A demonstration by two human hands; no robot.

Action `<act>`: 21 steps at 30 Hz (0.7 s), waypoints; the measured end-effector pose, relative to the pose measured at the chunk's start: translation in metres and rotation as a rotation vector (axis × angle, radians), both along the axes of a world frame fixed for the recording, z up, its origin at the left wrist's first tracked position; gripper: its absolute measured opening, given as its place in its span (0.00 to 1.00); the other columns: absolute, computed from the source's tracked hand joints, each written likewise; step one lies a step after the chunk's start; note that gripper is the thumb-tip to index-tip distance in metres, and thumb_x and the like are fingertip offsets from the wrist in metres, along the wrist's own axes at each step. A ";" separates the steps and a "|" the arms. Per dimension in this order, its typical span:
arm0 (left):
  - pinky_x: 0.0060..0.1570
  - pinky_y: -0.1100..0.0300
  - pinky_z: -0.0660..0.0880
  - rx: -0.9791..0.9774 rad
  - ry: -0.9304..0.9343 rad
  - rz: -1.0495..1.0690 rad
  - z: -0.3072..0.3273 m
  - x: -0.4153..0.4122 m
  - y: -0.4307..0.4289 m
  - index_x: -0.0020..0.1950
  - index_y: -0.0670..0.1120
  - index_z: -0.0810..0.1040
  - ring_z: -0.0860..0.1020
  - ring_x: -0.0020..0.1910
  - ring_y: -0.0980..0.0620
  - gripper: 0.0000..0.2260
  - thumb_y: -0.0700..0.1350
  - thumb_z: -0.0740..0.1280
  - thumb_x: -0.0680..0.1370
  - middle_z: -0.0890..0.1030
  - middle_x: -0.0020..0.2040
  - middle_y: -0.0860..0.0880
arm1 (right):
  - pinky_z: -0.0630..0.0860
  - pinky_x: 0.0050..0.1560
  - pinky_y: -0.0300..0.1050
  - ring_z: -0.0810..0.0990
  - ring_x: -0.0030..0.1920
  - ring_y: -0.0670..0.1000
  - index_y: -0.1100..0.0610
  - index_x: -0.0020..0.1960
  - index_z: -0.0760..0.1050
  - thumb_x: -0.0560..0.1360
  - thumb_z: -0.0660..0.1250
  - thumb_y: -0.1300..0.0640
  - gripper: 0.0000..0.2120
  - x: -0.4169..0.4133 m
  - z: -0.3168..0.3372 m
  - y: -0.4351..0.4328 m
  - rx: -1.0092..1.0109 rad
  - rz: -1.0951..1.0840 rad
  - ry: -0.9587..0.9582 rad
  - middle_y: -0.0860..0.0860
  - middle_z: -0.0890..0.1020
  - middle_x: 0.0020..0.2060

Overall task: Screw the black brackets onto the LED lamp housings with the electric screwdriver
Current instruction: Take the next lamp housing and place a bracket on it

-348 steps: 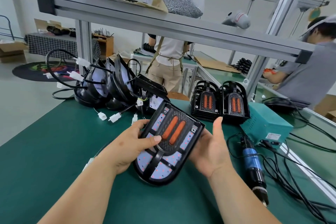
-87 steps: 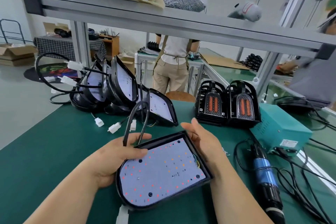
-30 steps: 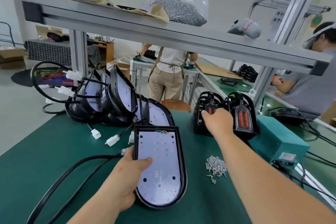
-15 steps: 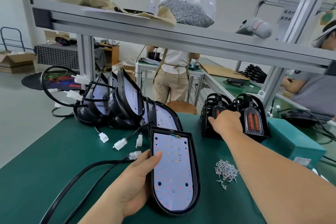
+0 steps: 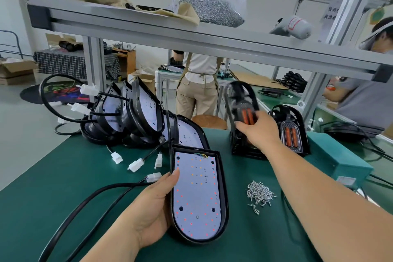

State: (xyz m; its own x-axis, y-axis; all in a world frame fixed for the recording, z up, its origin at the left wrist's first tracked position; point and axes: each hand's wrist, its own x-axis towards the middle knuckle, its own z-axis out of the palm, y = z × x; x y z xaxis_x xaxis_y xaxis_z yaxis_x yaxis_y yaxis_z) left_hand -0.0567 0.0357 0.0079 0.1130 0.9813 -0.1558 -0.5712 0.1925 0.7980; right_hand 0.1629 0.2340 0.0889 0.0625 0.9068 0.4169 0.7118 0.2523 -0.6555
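Here, head view: my left hand (image 5: 153, 204) gripped the left rim of the black D-shaped LED lamp housing (image 5: 197, 195), white board up, flat on the green bench mat (image 5: 63, 176). My right hand (image 5: 258, 130) curled round a blurred black ribbed bracket with orange strips (image 5: 241, 102), held above the bracket stack (image 5: 244, 149). Loose silver screws (image 5: 259, 193) lay just beside the housing.
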 end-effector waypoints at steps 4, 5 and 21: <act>0.54 0.51 0.79 0.016 0.004 -0.023 0.002 0.001 0.001 0.59 0.51 0.84 0.82 0.60 0.46 0.21 0.59 0.65 0.72 0.83 0.62 0.46 | 0.69 0.55 0.37 0.77 0.55 0.48 0.50 0.66 0.70 0.65 0.79 0.54 0.32 0.003 0.024 -0.042 0.101 0.492 -0.380 0.44 0.73 0.55; 0.55 0.51 0.78 0.011 -0.002 -0.026 0.001 0.001 0.002 0.59 0.51 0.84 0.81 0.61 0.46 0.21 0.60 0.64 0.73 0.82 0.62 0.46 | 0.68 0.60 0.39 0.75 0.60 0.50 0.52 0.69 0.69 0.66 0.78 0.55 0.35 0.003 0.028 -0.052 0.143 0.602 -0.554 0.46 0.72 0.58; 0.51 0.48 0.82 -0.006 -0.018 -0.018 0.002 0.004 0.000 0.58 0.44 0.84 0.82 0.59 0.40 0.25 0.61 0.60 0.77 0.82 0.61 0.39 | 0.68 0.59 0.49 0.66 0.68 0.51 0.42 0.75 0.62 0.74 0.67 0.59 0.33 -0.062 0.039 -0.123 0.441 0.906 -1.468 0.42 0.64 0.75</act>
State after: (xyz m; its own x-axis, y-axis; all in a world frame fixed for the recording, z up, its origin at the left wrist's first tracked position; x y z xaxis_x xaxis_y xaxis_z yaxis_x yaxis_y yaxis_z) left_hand -0.0527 0.0353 0.0102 0.1336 0.9782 -0.1592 -0.5816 0.2075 0.7866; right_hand 0.1010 0.1108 0.1279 -0.9562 0.2589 -0.1368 0.1450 0.8244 0.5471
